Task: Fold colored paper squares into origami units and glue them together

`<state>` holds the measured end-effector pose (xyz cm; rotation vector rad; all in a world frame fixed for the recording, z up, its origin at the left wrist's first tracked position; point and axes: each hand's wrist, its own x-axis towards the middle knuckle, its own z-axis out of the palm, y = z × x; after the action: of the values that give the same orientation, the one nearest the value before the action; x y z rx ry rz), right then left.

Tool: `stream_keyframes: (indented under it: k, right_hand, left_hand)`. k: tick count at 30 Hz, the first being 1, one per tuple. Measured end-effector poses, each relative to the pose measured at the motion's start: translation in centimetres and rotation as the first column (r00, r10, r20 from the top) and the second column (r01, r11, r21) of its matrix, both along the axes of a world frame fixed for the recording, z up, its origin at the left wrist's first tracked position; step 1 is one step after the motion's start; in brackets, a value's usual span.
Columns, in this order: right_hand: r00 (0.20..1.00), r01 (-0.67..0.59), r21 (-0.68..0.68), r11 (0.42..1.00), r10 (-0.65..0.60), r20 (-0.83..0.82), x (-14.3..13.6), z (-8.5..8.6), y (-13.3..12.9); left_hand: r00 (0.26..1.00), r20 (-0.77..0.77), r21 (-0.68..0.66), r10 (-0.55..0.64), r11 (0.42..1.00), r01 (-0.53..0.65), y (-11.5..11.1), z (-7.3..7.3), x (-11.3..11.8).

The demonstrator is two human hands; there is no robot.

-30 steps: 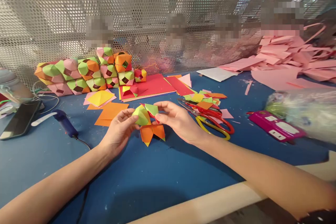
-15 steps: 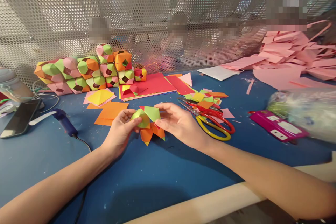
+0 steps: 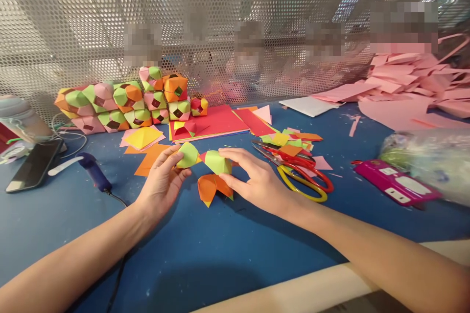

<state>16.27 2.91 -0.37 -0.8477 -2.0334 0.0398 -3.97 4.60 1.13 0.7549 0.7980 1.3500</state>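
My left hand [image 3: 166, 176] pinches a folded light-green paper piece [image 3: 188, 155] between thumb and fingers. A second folded green paper piece [image 3: 216, 162] is gripped by my right hand [image 3: 250, 171]. A small red and yellow tip shows between the two pieces, where they seem to meet; how they join is hard to make out. Just below, a folded orange paper piece [image 3: 207, 189] with yellow and green tips lies on the blue table; whether it is attached to the green ones I cannot tell. Flat orange sheets [image 3: 149, 162] lie behind my left hand.
Folded paper balls [image 3: 128, 95] are stacked at the back left. Scissors [image 3: 306, 183] and paper scraps [image 3: 292, 142] lie right of my hands. A blue corded tool [image 3: 94, 172], a phone [image 3: 35, 165], a magenta case [image 3: 394, 182] and a pink paper pile [image 3: 414, 80] surround the work spot.
The two green pieces have moved apart, widening the space between my hands and baring the red and yellow tip. My left hand has shifted slightly left. The view has turned a little.
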Motion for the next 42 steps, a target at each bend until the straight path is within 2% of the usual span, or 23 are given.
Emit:
stream_keyframes:
  k: [12,23,33,36,39,40,42]
  right_hand:
    - [0.999,-0.026,0.032,0.999,0.026,0.022,0.0,-0.6,0.4]
    - [0.999,-0.040,0.036,0.999,0.039,0.026,-0.1,-0.6,0.6]
    - [0.998,-0.053,0.009,0.999,0.053,0.016,0.1,-0.8,0.8]
    - [0.996,-0.049,-0.096,0.994,0.041,-0.079,0.0,-0.8,0.9]
    - [0.967,-0.122,-0.327,0.937,0.038,-0.253,-0.1,-0.6,1.1]
    - [0.950,-0.167,-0.393,0.904,0.041,-0.310,-0.1,-0.5,1.1]
    - [0.919,-0.246,-0.474,0.845,0.048,-0.390,-0.1,-0.4,1.1]
  left_hand:
    - [0.999,-0.037,-0.005,-0.025,1.000,0.025,-0.2,-0.9,0.1]
    - [0.980,-0.183,0.042,-0.075,0.996,0.084,-0.9,-0.9,0.7]
    - [0.924,-0.369,0.095,-0.101,0.985,0.146,-0.8,-1.1,0.4]
    - [0.833,-0.551,0.104,-0.055,0.985,0.134,-0.6,-1.0,-0.1]
    - [0.681,-0.726,0.211,0.093,0.973,0.092,-0.3,-0.9,-0.6]
    - [0.660,-0.740,0.250,0.132,0.964,0.087,-0.2,-0.9,-0.6]
    - [0.702,-0.700,0.271,0.131,0.958,0.092,-0.2,-1.0,-0.5]
